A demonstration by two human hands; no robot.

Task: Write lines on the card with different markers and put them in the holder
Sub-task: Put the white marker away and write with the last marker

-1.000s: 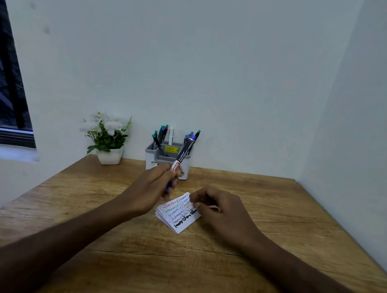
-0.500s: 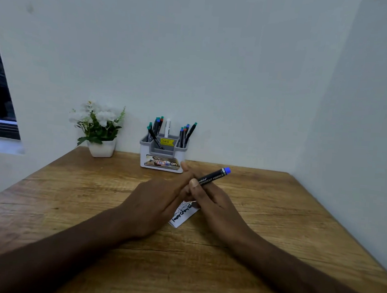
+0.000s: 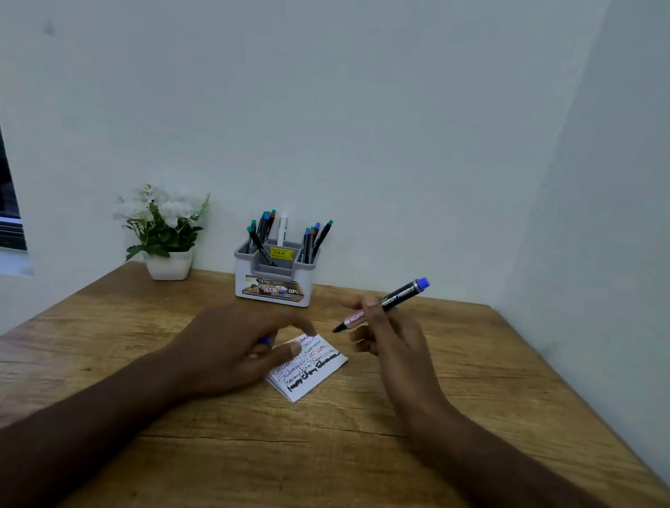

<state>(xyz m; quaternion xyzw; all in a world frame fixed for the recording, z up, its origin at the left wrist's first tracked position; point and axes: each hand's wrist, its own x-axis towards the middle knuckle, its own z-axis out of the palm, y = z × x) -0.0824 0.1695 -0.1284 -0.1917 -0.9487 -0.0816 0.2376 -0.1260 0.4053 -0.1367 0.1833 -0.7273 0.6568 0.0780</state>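
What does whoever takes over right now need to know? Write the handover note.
Right hand grips an uncapped marker, tip aimed down-left above the card.
Left hand rests at the card's left edge and holds the blue cap.
Card lies on the table, with several coloured lines written.
Holder at the back holds the other markers.
Left: write the next line, cap the marker, return it to the holder.

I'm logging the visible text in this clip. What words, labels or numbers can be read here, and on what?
"OP": the readable letters on the picture label on the front of the holder.
"49.00": seemingly, on the yellow price sticker inside the holder; blurred.
Marker in the right hand: white print on the barrel and a red label, too blurred to read.
Card: several handwritten lines in different colours, illegible.
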